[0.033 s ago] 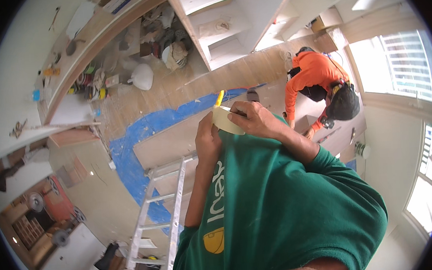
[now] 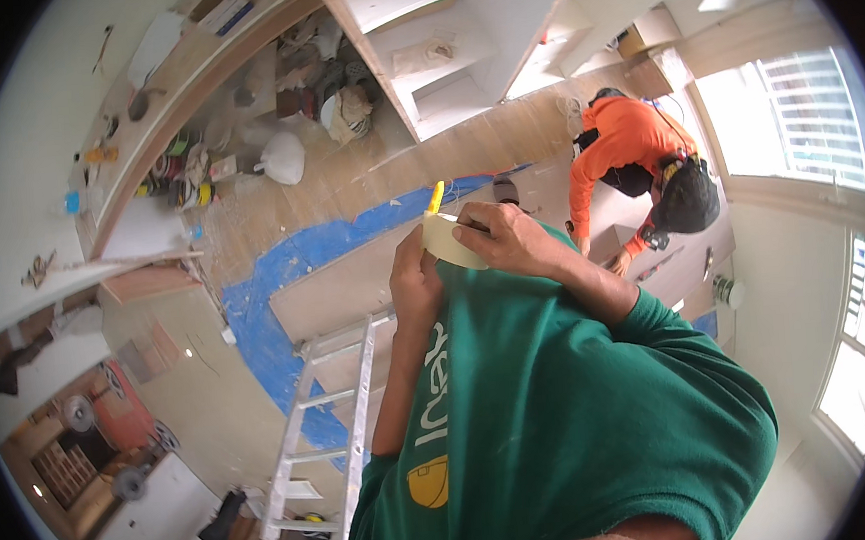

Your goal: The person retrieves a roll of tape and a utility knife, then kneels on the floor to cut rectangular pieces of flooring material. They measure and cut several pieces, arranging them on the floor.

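A pale cream roll of tape is held up in front of my chest between both hands. My left hand is closed on its left side. From the right, my right hand is closed on the roll, thumb and fingers bent at its rim. Just beyond the roll, a slim yellow tool sticks up beside my left fingers; its lower end is hidden, and its exact kind cannot be made out.
An aluminium ladder stands to the left, near blue sheeting on the floor. A co-worker in an orange top bends over a board at right. White open shelving and a heap of bags lie beyond.
The view has shifted very slightly. My hands and the roll of tape keep almost the same pose.
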